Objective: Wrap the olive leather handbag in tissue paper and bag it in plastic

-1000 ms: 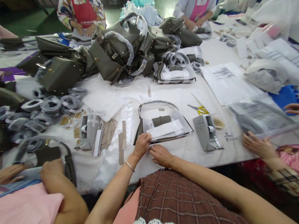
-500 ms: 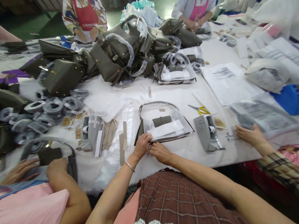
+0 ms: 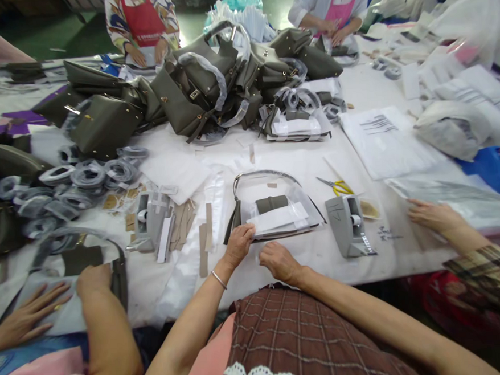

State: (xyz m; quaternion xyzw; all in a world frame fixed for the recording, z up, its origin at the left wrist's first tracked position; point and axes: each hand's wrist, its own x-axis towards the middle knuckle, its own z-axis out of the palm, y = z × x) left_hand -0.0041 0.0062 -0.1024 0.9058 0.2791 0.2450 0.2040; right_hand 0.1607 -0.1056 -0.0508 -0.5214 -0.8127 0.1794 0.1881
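A dark olive handbag (image 3: 245, 210) lies flat on the table in front of me, its strap arched on the far side. White paper (image 3: 282, 219) and clear film cover much of its face, around an olive flap (image 3: 271, 203). My left hand (image 3: 240, 242) is closed on the bag's near left edge, fingertips at the paper's corner. My right hand (image 3: 281, 263) rests just short of the bag's near edge, apart from it. Its fingers are curled together, and whatever they may hold is hidden.
Tape dispensers stand right (image 3: 349, 226) and left (image 3: 149, 220). Yellow-handled scissors (image 3: 339, 188) lie beyond the right one. Olive handbags (image 3: 200, 82) are heaped at the back. Co-workers' hands work at the left (image 3: 40, 311), right (image 3: 436, 220) and far side.
My right hand has drawn back from the bag's edge and away from my left hand, which stays put. The right co-worker's hand has moved right with the plastic bag; the left co-worker's hand is spread flatter.
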